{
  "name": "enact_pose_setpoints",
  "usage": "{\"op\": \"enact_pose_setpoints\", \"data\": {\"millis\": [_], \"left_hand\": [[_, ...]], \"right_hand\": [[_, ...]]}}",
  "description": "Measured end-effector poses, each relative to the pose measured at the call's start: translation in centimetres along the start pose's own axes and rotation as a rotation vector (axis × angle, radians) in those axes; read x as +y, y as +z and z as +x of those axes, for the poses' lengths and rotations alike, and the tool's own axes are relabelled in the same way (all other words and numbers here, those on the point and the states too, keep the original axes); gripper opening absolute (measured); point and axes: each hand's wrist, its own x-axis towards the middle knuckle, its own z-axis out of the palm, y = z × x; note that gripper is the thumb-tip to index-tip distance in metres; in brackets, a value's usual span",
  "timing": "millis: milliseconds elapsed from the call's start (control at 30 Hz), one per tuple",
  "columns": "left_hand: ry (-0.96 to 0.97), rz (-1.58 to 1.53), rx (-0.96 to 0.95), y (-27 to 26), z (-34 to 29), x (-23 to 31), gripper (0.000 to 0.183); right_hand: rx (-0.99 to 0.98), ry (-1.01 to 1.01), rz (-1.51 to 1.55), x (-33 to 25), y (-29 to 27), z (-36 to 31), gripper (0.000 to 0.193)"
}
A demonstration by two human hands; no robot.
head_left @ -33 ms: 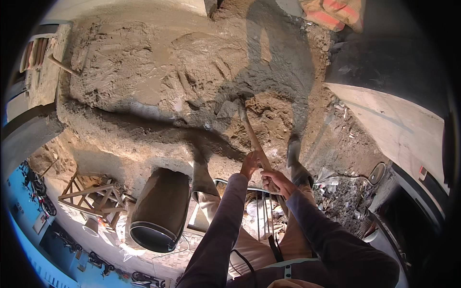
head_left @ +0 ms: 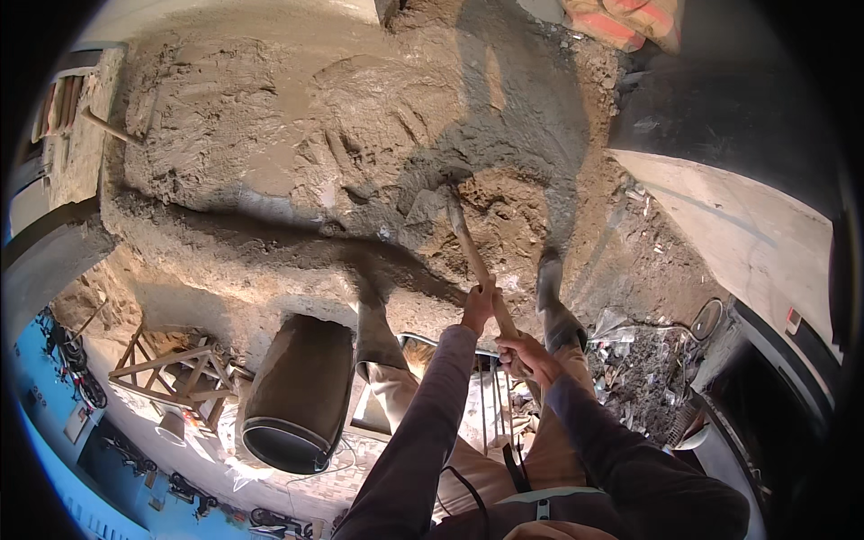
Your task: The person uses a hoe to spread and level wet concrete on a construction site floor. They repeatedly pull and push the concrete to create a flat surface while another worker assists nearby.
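Both my hands are closed round the wooden handle of a hoe (head_left: 467, 243). My left hand (head_left: 480, 306) grips farther up toward the head, and my right hand (head_left: 531, 357) holds the handle nearer my body. The head, coated in grey mix, rests in a broad bed of wet mortar (head_left: 297, 117), so its edge is hard to make out. Just right of it lies a rough brown sandy patch (head_left: 504, 211). My boots (head_left: 376, 328) stand apart on either side of the handle.
A dark, mud-coated drum (head_left: 301, 391) lies left of my legs, near a wooden trestle (head_left: 175, 369). Another wooden handle (head_left: 110, 126) juts out at the far left. Sacks (head_left: 630, 20) lie at the far right. Rubble (head_left: 639, 369) and a pale slanted wall (head_left: 720, 202) are on the right.
My left hand has shifted slightly right and up, and its fingers now wrap the handle more fully. My right hand has moved a little lower. The hoe head stays in place.
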Motion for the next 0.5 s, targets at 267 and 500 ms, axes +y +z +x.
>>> {"op": "enact_pose_setpoints", "data": {"millis": [267,500], "left_hand": [[-0.244,-0.471,0.127,3.5,0.9,-6.8,0.032],[0.381,-0.276,0.412,-16.6,7.1,17.5,0.028]], "right_hand": [[0.518,-0.253,-0.993,11.0,-6.9,-4.5,0.054],[-0.035,-0.277,-0.863,-1.0,11.3,15.4,0.044]]}}
